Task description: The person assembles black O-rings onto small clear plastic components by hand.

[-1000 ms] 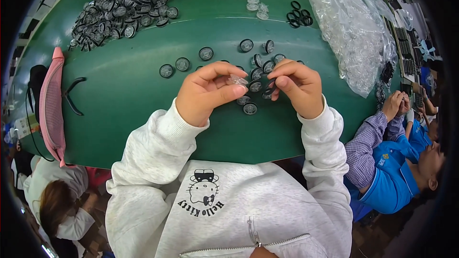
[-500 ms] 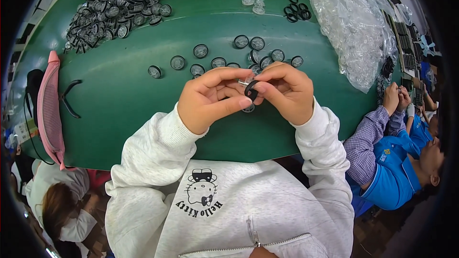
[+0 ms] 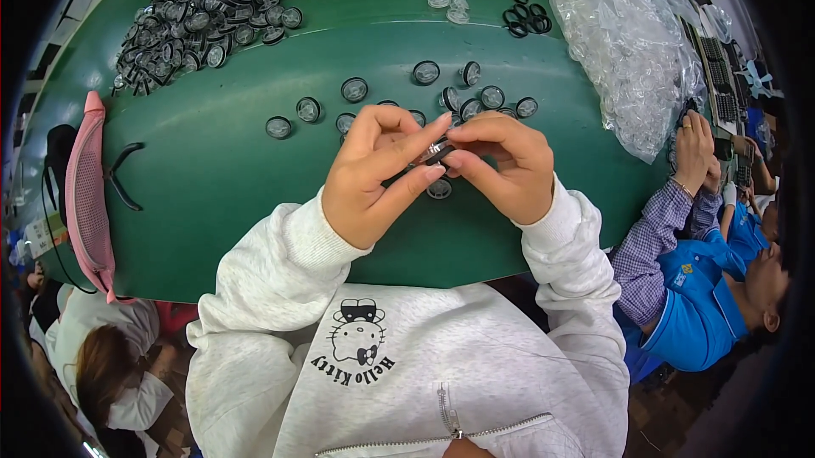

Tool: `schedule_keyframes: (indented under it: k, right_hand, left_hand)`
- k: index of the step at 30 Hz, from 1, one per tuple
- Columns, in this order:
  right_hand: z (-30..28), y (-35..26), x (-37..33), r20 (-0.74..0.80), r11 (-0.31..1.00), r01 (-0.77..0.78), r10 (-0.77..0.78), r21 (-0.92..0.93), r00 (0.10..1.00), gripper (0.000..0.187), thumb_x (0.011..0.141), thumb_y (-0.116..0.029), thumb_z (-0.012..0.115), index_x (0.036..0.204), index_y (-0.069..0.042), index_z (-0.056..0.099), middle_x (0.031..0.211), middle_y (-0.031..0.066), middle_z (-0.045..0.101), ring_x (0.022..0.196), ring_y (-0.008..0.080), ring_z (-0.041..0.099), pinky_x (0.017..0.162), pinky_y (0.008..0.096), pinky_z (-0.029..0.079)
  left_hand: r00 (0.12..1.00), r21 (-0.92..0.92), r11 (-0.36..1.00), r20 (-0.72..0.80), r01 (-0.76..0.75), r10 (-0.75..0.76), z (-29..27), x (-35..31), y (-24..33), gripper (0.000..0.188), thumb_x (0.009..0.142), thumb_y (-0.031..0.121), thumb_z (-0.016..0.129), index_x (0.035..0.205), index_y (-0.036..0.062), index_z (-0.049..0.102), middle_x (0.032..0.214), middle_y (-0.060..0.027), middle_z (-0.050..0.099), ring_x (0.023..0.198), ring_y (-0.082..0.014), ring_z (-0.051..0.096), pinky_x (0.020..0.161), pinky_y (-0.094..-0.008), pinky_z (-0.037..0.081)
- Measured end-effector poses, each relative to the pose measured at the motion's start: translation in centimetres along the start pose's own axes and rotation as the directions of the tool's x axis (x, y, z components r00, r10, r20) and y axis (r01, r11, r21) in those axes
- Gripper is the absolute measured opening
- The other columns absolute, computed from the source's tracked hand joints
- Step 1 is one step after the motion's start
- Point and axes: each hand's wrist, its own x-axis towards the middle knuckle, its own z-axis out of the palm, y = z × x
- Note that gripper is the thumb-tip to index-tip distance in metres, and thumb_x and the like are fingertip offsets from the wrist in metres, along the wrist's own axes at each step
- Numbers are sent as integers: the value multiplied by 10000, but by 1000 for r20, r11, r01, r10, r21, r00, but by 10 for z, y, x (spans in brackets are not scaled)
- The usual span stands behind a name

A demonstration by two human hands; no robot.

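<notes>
Held wheel: a small clear wheel (image 3: 435,147) with a black ring (image 3: 439,157) against it sits between the two hands, at the hub of the clock used here; whether the ring is fully seated cannot be told.
Left hand: from the 8 o'clock side, this hand (image 3: 361,178) grasps the wheel between thumb and forefinger.
Right hand: from 3 o'clock, this hand (image 3: 509,165) pinches the ring's near edge with thumb and fingertips.
Green tabletop: a smooth, slightly glossy surface (image 3: 212,237), its front edge bowed at 6 o'clock.
On it: finished wheels (image 3: 354,89) scattered from 10 to 2 o'clock; a large heap (image 3: 204,21) at 10; ringless clear wheels (image 3: 439,1) at 12; loose black rings (image 3: 525,18) at 1; a bulging clear plastic bag (image 3: 620,67) at 2; dark-handled pliers (image 3: 125,191) and a pink mesh pouch (image 3: 89,203) near 9.
Room: keyboards (image 3: 722,93) toward 3; a co-worker in a blue vest (image 3: 696,314) at 4; another person in a pale top (image 3: 110,356) at 8.
Writing: black curved lettering under a cartoon print (image 3: 360,343) on the grey sweatshirt (image 3: 407,407), between 6 and 7; a small yellow emblem (image 3: 685,271) on the vest at 4.
</notes>
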Motion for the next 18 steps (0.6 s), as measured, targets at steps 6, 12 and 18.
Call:
schedule_keyframes:
  k: [6,12,18]
  right_hand:
    - [-5,2,4,56,1000,28,-28,10,998,200,695,27,702,883,-11,645,809,63,604,624,109,524,551,187,435]
    - [-3,1,4,49,997,-5,2,71,999,203,689,27,711,877,-15,649,847,67,596,650,110,529,555,182,434]
    - [3,0,2,13,997,-28,27,73,1000,208,685,35,713,876,-22,652,855,64,592,660,108,530,563,178,440]
  left_hand:
    - [999,-10,999,21,-34,34,-5,-1,-5,352,806,-41,557,1153,12,582,1101,-127,479,789,-153,527,668,-199,432]
    - [997,-12,998,-38,-64,64,-1,1,-6,349,804,-56,548,1142,19,594,1067,-123,495,771,-146,523,648,-195,422]
    - [998,134,990,-37,-50,56,0,-2,-7,355,793,-71,560,1131,28,603,1043,-118,515,754,-140,523,641,-191,422]
